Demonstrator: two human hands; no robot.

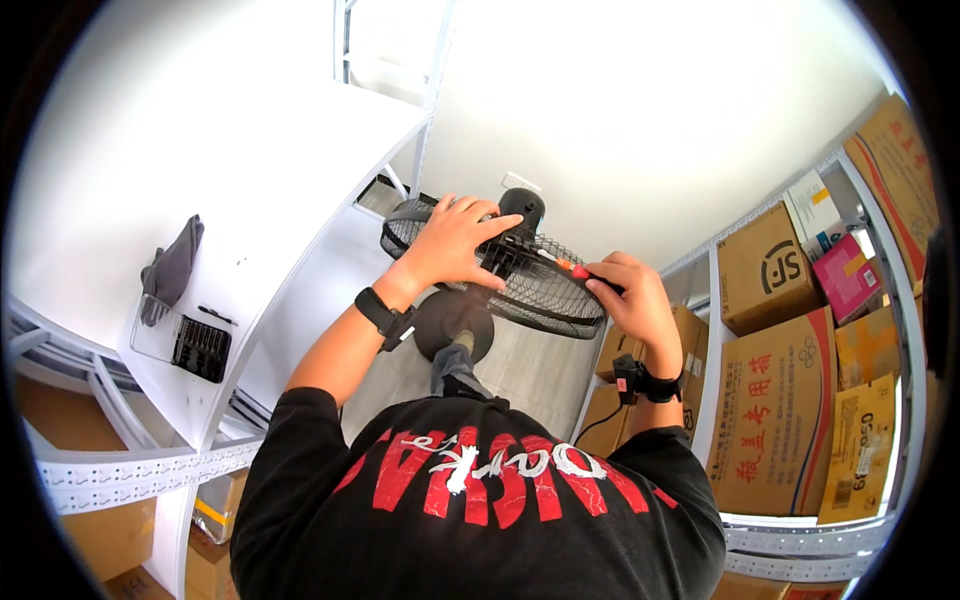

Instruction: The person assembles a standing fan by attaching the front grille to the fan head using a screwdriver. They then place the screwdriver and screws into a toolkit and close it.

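A black standing fan (548,303) with a wire grille is in front of me, its head tipped so the grille lies nearly level. My left hand (452,242) grips the fan by its middle, fingers on the far side and thumb on the near side. My right hand (632,292) is closed around the handle of a red and black screwdriver (579,271). The screwdriver points left, toward the dark centre of the fan; my left hand and the fan parts keep me from seeing exactly where its tip rests. Below is the round black fan base (432,325), beside my leg.
On the left, a white shelf table (290,160) carries a grey cloth (178,262), a black bit set (201,350) in a clear case and a small dark rod (217,315). Cardboard boxes (770,410) fill the right rack. A white wall (640,110) stands behind the fan.
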